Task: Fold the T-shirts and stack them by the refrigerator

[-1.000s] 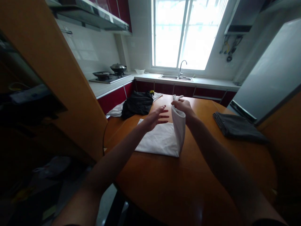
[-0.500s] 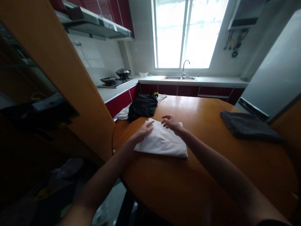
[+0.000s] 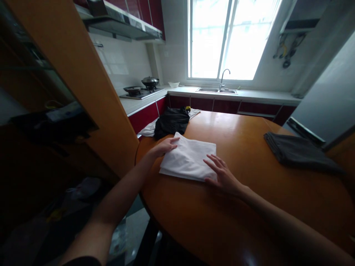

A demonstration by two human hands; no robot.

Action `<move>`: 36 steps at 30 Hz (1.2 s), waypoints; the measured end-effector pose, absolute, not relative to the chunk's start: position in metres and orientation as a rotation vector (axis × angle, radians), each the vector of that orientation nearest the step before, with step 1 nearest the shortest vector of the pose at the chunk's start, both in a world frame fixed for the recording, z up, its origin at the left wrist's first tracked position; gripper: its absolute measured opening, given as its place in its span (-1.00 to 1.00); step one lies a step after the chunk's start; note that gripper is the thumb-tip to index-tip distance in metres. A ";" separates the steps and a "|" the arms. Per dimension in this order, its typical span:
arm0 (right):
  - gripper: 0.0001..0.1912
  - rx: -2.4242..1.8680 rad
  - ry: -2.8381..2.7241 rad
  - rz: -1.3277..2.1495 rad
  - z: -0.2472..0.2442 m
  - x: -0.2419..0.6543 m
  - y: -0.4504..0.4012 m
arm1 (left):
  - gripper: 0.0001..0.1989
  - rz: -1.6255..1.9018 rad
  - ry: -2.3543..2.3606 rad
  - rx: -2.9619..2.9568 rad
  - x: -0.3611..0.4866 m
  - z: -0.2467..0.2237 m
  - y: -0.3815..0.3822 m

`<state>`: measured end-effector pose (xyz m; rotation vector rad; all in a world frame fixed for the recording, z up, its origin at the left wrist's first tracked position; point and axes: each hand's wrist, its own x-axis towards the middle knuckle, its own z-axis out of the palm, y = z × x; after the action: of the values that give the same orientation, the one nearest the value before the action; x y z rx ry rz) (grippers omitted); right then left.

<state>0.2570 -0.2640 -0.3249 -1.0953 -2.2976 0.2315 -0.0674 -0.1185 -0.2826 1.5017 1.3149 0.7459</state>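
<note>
A folded white cloth (image 3: 191,153), with its layers showing along the near edge, lies on the wooden table. My left hand (image 3: 165,146) rests at the cloth's left edge, its visible thumb and forefinger stretched out and apart on the fabric. Over the near right corner is my right hand (image 3: 223,175), fingers spread and the thumb by the near edge. It covers that corner from sight. Both hands look open.
A black garment (image 3: 172,122) and white fabric (image 3: 148,128) lie in a heap at the table's far left edge. Folded dark grey fabric (image 3: 299,151) sits on the right of the round-edged table (image 3: 241,144). A wooden partition (image 3: 91,92) stands close on the left.
My right hand has moved from above the cloth's far side to its near right corner, fingers spread. My left hand has slid slightly outward along the left edge. The view has shifted slightly.
</note>
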 end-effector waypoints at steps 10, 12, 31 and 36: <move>-0.38 -1.123 -2.383 0.239 -0.351 0.255 -0.275 | -0.25 0.874 1.255 1.799 -0.089 -0.313 -0.136; -0.39 -1.109 -2.391 0.227 -0.353 0.255 -0.275 | -0.30 0.888 1.300 1.889 -0.088 -0.314 -0.138; -0.42 -1.115 -2.449 0.147 -0.357 0.254 -0.276 | -0.39 0.836 1.470 2.103 -0.088 -0.324 -0.140; -0.36 -1.090 -2.484 0.169 -0.357 0.259 -0.274 | -0.43 0.862 1.476 1.979 -0.088 -0.315 -0.140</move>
<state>0.2593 -0.2743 -0.3566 -1.0900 -2.4838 0.1689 -0.0878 -0.1396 -0.3148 1.9787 1.4761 0.8618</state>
